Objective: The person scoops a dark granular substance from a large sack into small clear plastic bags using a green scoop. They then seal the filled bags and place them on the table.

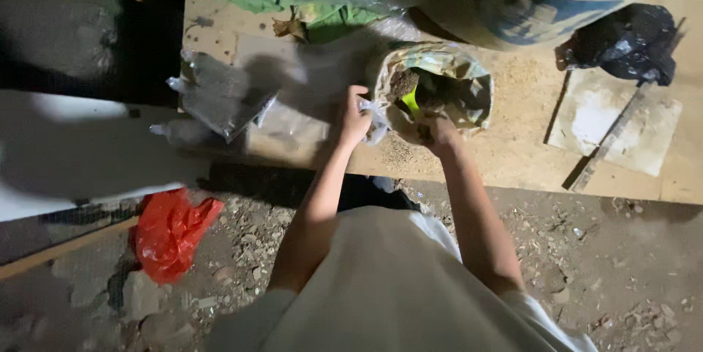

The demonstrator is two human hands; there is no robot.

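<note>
Well, here is how it stands from where I am.

Left hand (354, 119): closed on the mouth of a small clear bag (376, 119), holding it just beside the sack.
Right hand (437, 131): at the near rim of the sack, fingers curled down; whether it grips anything I cannot tell.
Sack (469, 73): top rolled down, standing on the wooden board (512, 154), part full of brown crumbly stuff, with a yellow-green scoop (411, 101) sticking out of it.
Small clear bag: looks nearly empty, so filling seems barely begun.
Filled bags (220, 95): dark clear packets lying to the left on the board, seemingly done.
Elsewhere: red bag (170, 233) on the ground, black bag (626, 43) far right.
</note>
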